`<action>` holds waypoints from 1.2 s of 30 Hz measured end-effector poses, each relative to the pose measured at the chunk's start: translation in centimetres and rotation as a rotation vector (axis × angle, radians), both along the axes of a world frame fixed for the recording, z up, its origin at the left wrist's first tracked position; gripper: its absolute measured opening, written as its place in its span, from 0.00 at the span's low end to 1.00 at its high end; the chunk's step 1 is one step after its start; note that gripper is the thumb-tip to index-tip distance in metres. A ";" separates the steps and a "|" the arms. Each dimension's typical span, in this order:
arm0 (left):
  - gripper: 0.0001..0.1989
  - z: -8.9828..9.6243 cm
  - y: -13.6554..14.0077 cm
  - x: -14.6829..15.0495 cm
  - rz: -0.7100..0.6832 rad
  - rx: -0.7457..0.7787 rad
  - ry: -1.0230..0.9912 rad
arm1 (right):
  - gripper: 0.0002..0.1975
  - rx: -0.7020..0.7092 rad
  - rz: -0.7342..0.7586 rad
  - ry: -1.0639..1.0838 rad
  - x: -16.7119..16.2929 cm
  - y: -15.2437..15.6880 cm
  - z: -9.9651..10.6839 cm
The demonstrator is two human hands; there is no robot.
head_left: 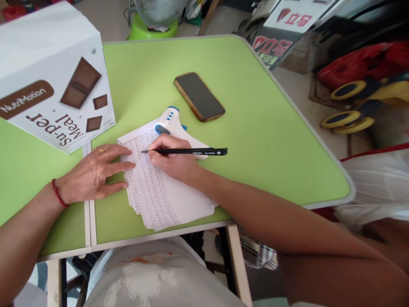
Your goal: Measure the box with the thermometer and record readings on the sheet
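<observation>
Green table (pixel 255 128), cluttered floor (pixel 297 76)

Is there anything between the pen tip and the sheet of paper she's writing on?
Nothing visible. The right hand holds the black pen with its tip right at the printed paper sheets. The left hand lies flat on their left edge, clear of the tip. The infrared thermometer lies beyond the hand.

Black pen (pixel 188 151) (tip on paper sheets (pixel 159 187)).

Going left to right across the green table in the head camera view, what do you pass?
White NutriMotion box → left hand flat on the sheets → stack of paper sheets → phone → black cap end of the pen.
</observation>
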State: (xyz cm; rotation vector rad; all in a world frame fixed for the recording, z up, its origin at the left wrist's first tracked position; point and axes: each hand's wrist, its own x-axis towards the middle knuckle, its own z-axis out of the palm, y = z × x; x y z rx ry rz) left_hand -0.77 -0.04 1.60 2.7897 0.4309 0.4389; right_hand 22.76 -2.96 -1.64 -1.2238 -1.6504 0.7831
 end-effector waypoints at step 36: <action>0.17 0.0 0.0 -0.1 0.010 -0.033 0.010 | 0.03 -0.011 -0.014 0.061 -0.2 -0.4 0.2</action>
